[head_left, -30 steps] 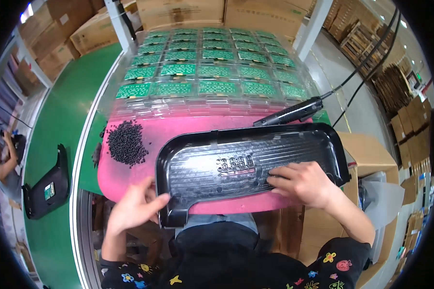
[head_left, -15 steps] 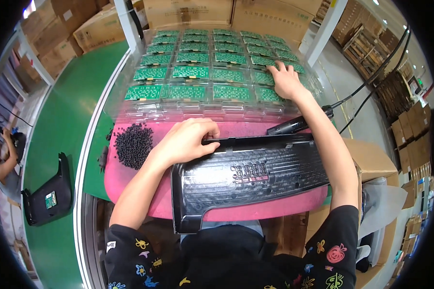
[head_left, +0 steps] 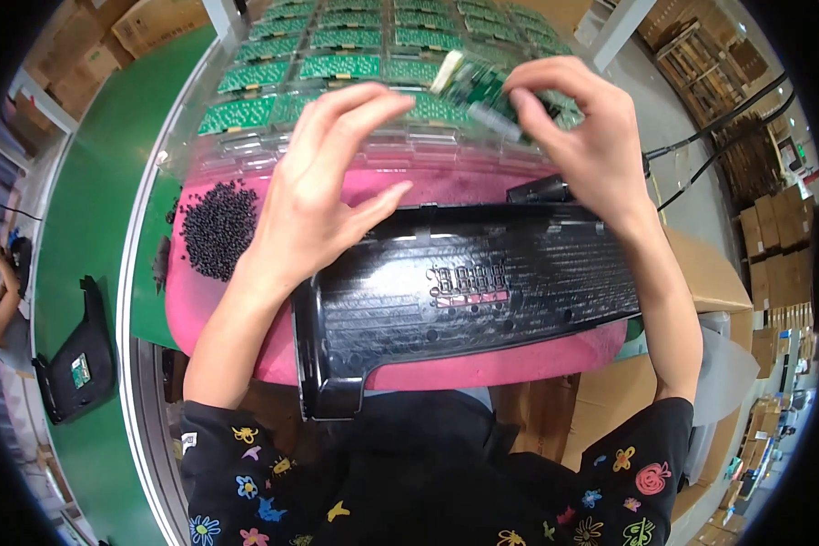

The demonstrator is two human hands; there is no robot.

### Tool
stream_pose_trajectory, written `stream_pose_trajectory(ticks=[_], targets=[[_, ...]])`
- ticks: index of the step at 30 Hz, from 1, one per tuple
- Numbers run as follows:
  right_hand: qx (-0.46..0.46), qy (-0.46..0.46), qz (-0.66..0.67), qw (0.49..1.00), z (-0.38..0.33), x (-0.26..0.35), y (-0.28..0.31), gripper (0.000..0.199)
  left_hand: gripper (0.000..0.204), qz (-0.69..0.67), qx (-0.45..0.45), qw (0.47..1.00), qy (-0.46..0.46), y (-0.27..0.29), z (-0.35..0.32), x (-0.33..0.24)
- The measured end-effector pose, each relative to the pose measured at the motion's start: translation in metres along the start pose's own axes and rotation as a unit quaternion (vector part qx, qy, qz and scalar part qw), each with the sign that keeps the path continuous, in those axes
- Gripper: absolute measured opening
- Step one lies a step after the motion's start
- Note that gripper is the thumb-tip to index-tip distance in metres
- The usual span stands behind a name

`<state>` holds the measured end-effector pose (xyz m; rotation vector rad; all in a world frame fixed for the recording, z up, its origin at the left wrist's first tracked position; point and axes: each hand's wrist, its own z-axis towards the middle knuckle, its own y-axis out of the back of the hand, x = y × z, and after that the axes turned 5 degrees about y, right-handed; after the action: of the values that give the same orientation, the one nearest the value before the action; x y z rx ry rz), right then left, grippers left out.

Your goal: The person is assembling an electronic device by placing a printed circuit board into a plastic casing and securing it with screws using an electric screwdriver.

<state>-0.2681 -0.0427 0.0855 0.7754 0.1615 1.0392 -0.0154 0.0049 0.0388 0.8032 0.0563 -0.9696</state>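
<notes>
1. The right hand (head_left: 584, 136) hides part of the green circuit board (head_left: 479, 89) pinched in its fingertips, upper centre.
2. The left hand (head_left: 323, 196) hovers open beside it.
3. Half a second ago, the right hand reached into the board trays (head_left: 273, 91); the left lay on the black panel (head_left: 482, 291).

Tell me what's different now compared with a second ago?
Both hands left the black plastic panel. The right hand reached to the clear tray and now holds up a green circuit board; the left hand rose beside it, open. The panel, pink pad and black pellets stayed put.
</notes>
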Motion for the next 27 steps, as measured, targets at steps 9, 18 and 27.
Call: stream_pose_trajectory(ticks=[9, 18, 27], targets=[[0.1, -0.028, 0.127, 0.986, -0.026, 0.054, 0.014, 0.039, 0.058, -0.038, -0.002, 0.994, -0.102, -0.004, 0.002, 0.001], [0.128, -0.014, 0.026, 0.991, -0.066, 0.043, 0.034, 0.064, 0.054, -0.139, 0.07, 0.988, 0.003, -0.006, -0.009, -0.01], [0.172, -0.142, 0.182, 0.958, -0.118, 0.024, 0.014, 0.053, 0.053, -0.105, 0.346, 0.921, 0.145, -0.009, -0.019, -0.027]])
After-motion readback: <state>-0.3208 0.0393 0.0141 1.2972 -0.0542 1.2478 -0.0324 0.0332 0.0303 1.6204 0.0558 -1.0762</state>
